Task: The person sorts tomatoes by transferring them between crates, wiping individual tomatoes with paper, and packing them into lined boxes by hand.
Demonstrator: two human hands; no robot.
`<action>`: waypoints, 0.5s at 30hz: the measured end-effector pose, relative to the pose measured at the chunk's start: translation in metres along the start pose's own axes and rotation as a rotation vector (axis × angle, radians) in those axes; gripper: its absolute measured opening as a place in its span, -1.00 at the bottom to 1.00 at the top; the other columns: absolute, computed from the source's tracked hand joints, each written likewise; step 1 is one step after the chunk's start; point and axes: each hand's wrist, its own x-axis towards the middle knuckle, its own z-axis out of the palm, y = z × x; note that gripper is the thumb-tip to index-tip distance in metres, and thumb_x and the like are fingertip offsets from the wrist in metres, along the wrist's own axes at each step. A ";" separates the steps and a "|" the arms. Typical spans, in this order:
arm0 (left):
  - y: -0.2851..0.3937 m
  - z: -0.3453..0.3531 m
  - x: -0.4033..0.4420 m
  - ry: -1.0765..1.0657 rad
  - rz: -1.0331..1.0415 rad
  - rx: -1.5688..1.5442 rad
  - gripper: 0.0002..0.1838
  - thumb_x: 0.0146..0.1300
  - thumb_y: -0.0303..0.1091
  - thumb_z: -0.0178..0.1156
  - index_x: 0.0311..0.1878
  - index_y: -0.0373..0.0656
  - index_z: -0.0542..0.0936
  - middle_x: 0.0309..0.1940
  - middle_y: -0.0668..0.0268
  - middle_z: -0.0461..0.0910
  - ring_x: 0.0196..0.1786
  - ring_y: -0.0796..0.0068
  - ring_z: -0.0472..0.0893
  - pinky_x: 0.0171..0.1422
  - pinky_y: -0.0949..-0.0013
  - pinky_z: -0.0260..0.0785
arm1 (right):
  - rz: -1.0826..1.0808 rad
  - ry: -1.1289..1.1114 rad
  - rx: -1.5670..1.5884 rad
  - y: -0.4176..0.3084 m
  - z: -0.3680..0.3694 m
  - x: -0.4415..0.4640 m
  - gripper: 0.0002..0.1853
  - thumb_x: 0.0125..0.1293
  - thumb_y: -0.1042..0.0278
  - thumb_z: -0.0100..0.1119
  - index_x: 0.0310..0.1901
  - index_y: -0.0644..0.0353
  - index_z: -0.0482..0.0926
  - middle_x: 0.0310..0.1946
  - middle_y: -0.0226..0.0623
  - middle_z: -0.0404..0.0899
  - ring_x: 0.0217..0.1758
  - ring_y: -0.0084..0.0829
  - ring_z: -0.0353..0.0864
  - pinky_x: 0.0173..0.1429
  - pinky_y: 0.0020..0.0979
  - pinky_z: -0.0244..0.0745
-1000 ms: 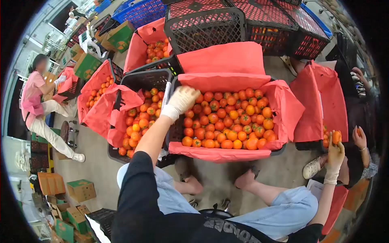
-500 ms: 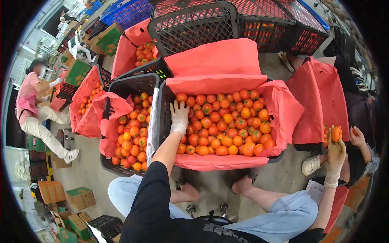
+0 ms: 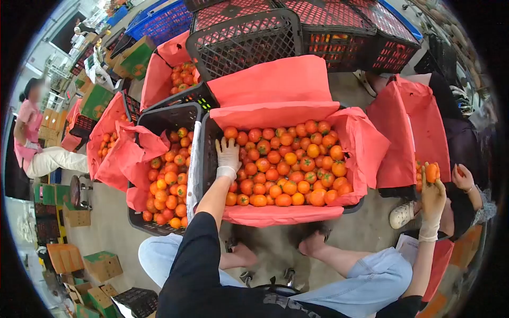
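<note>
My left hand (image 3: pixel 228 157), in a pale glove, rests with fingers spread on the left edge of the tomatoes (image 3: pixel 286 164). These fill a black crate (image 3: pixel 210 139) lined with red paper (image 3: pixel 278 114). At the right, my gloved right hand (image 3: pixel 433 199) is raised with its fingers round an orange-red tomato (image 3: pixel 432 172). It is beside a red-lined crate (image 3: pixel 392 192) where a few tomatoes show. Left of the middle crate, more tomatoes (image 3: pixel 168 180) fill another black crate (image 3: pixel 139 222).
Stacked black crates (image 3: pixel 336 45) and a blue crate (image 3: pixel 159 22) stand at the back. A co-worker in pink (image 3: pixel 31 124) sits at far left; another person's hand (image 3: pixel 464 179) is at right. Cardboard boxes (image 3: pixel 102 266) lie lower left.
My left hand has moved from the crate's upper left corner onto the tomatoes at its left side, fingers now spread. My right hand still holds its tomato. The co-worker in pink now sits more upright.
</note>
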 end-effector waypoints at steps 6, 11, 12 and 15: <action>0.000 0.000 0.001 -0.027 0.009 0.013 -0.41 -0.21 -0.12 0.51 0.01 0.10 0.63 0.19 0.27 0.35 0.42 0.03 0.18 0.57 -0.22 -0.20 | 0.021 -0.040 -0.007 0.006 0.008 -0.001 -0.42 0.28 0.51 0.07 0.36 0.26 0.26 0.41 0.04 0.19 0.53 -0.01 0.08 0.55 -0.02 0.04; -0.006 -0.007 -0.003 0.009 0.047 -0.065 -0.41 -0.21 -0.09 0.50 0.02 0.09 0.64 0.20 0.24 0.34 0.41 0.01 0.18 0.57 -0.22 -0.18 | 0.011 -0.014 -0.045 0.013 0.023 -0.004 -0.40 0.27 0.50 0.09 0.37 0.24 0.26 0.41 0.00 0.21 0.53 -0.05 0.09 0.57 -0.11 0.02; -0.007 -0.009 -0.003 0.004 0.054 -0.071 -0.41 -0.21 -0.08 0.49 0.00 0.07 0.65 0.21 0.23 0.34 0.41 0.01 0.18 0.57 -0.21 -0.17 | -0.010 0.028 -0.054 0.013 0.028 -0.006 -0.39 0.29 0.47 0.10 0.38 0.22 0.25 0.42 -0.02 0.21 0.53 -0.06 0.09 0.58 -0.12 0.00; -0.003 -0.018 -0.002 0.031 0.073 -0.129 -0.44 -0.20 -0.05 0.48 -0.05 0.00 0.66 0.21 0.19 0.34 0.41 0.00 0.19 0.56 -0.18 -0.12 | -0.125 0.067 -0.077 0.022 0.031 -0.007 -0.42 0.30 0.46 0.01 0.33 0.52 0.22 0.36 0.07 0.25 0.49 -0.10 0.17 0.62 -0.15 0.00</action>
